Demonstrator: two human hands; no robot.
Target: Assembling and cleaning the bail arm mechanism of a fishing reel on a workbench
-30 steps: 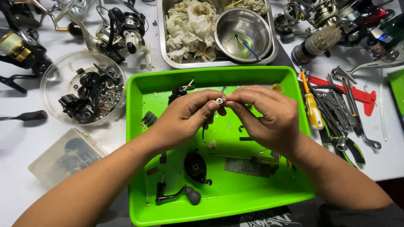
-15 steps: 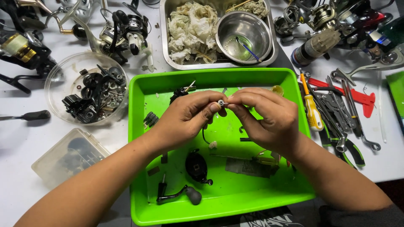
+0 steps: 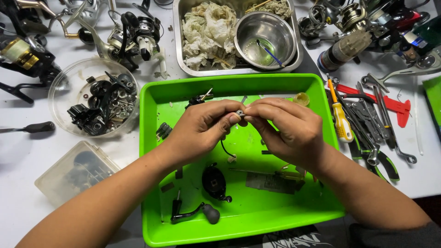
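White worktable (image 3: 27,165), crowded with gear. Green plastic tray (image 3: 151,160) sits centre, front edge near the person. Behind it a steel pan (image 3: 177,41) holding crumpled rags (image 3: 204,30) and a round steel bowl (image 3: 266,39). Left of the tray, a clear round dish (image 3: 62,89) of dark reel parts; a clear lidded box (image 3: 73,172) lies nearer. Right of the tray, a spread of wrenches and pliers (image 3: 372,133) and a yellow-handled screwdriver (image 3: 341,120). Both hands meet over the tray's upper middle. Left hand (image 3: 200,131) and right hand (image 3: 289,131) each pinch, thumb against forefinger, the same small metal part (image 3: 240,113), fingertips touching. On the tray floor below: black round side cover (image 3: 214,181), black crank handle (image 3: 193,213).
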